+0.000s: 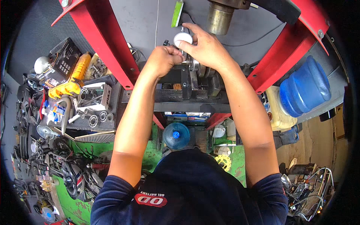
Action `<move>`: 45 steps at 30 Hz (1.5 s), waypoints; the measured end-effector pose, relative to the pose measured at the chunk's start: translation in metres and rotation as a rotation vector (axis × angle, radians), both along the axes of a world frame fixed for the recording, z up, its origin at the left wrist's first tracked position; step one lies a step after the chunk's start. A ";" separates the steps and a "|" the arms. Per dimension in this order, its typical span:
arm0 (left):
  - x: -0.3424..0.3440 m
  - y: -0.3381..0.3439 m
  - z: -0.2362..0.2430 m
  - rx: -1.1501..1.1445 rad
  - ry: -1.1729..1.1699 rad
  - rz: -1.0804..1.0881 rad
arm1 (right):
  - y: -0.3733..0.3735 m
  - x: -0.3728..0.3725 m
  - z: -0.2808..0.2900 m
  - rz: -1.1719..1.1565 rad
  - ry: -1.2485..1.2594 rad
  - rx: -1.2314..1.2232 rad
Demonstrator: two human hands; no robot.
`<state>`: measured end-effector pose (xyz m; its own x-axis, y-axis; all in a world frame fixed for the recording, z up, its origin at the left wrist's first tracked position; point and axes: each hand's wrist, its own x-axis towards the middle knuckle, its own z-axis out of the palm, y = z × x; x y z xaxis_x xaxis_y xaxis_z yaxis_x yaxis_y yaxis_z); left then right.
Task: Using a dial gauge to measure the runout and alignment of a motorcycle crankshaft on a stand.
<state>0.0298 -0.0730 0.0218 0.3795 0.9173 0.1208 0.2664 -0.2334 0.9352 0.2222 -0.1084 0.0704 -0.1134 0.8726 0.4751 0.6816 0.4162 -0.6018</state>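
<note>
My right hand point(202, 47) grips a round white-faced dial gauge point(181, 37), its thumb over the lower rim and its fingers at the top. My left hand point(165, 60) is closed just below and left of the dial, fingertips pinched at the gauge's lower stem or fitting; exactly what they hold is hidden. Under both hands lies a metal shaft assembly with round discs point(194, 65), on black upright supports point(185, 84) atop a dark steel crossbeam point(168, 95). My right hand partly covers the shaft.
Red press posts point(97, 33) point(273, 54) flank me; a steel ram point(217, 18) hangs above. A green bar point(177, 13) lies behind. Bearings point(93, 120), tools and a yellow case point(63, 90) crowd the left bench. Blue jugs point(303, 88) point(176, 137) sit right and below.
</note>
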 end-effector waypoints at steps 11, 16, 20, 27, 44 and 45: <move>-0.022 0.011 0.011 -0.039 -0.142 0.033 | 0.003 0.005 0.000 0.011 0.005 -0.041; -0.033 0.043 0.000 0.139 0.019 0.273 | 0.006 0.006 -0.006 0.095 -0.081 0.078; -0.028 0.051 -0.005 -0.030 0.016 0.062 | 0.000 0.003 -0.007 0.086 -0.127 0.077; -0.023 0.074 -0.015 0.052 0.097 -0.040 | 0.004 0.002 -0.009 0.120 -0.112 0.109; 0.006 0.089 0.016 -0.112 0.569 0.075 | 0.008 0.000 -0.013 0.053 -0.207 0.271; 0.006 0.090 0.012 -0.073 0.506 0.098 | 0.009 0.000 -0.014 0.068 -0.209 0.294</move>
